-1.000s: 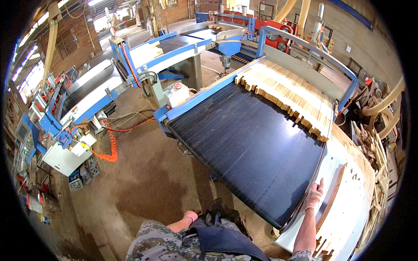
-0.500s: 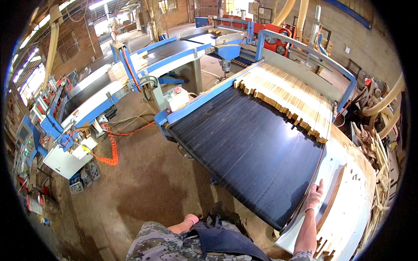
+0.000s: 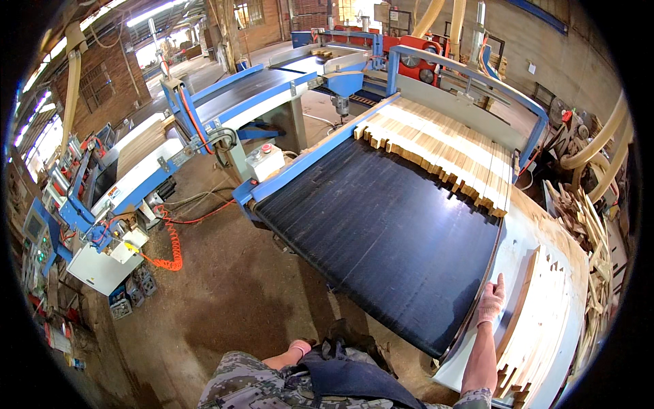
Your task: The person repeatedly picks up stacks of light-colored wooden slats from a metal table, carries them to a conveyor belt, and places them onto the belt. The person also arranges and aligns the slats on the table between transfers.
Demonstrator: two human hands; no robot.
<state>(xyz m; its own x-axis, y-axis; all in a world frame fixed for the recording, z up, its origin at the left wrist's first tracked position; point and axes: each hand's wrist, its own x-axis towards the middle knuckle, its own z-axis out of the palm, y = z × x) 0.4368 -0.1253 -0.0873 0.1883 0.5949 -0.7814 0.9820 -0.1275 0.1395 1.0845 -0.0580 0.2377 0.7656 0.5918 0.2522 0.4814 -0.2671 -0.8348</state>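
Note:
My right hand (image 3: 490, 304), in a pale pinkish work glove, hovers over or rests on the light side table (image 3: 470, 358); contact cannot be made out. Its fingers are stretched forward and I see nothing in them. Just right of it lies a row of pale wooden strips (image 3: 545, 320) with notched ends. Low in front of my body is my left hand (image 3: 300, 346), gloved alike, its fingers mostly hidden by dark cloth. Between the hands and the far frame spreads a wide black conveyor belt (image 3: 388, 232), carrying a packed row of wooden strips (image 3: 436, 146) at its far end.
A blue frame (image 3: 470, 65) arches over the belt's far end. Further left runs a second conveyor (image 3: 235, 92) with wooden strips (image 3: 139, 146) on it. A white control box (image 3: 264, 158) with a red button stands by the belt. Scrap wood (image 3: 586, 245) is heaped at right.
The strips on the left conveyor have travelled along it toward the near left. My view has shifted slightly to the right. Both hands keep nearly the same pose.

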